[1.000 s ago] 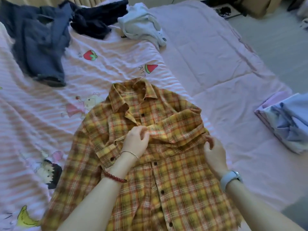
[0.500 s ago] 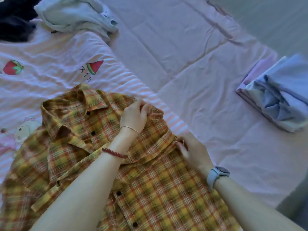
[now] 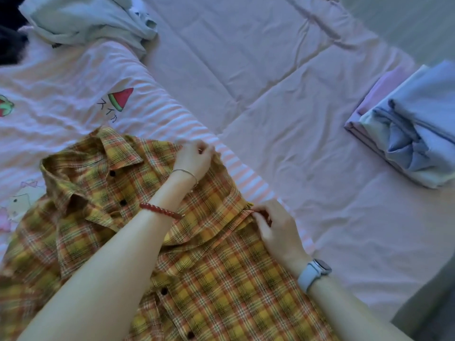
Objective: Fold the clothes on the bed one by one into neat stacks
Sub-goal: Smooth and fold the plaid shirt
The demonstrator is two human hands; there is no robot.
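Both hands slid outward—left hand (image 3: 193, 159), right hand (image 3: 275, 225) seemingly pinching shirt (image 3: 221, 279) edge.

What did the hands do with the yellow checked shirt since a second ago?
The left hand slid from the shirt's middle out to its shoulder edge, carrying the folded sleeve across. The right hand keeps pinching the fold at the side of the plaid shirt. The shirt stays flat on the bed, and the folded blue stack has not been touched.
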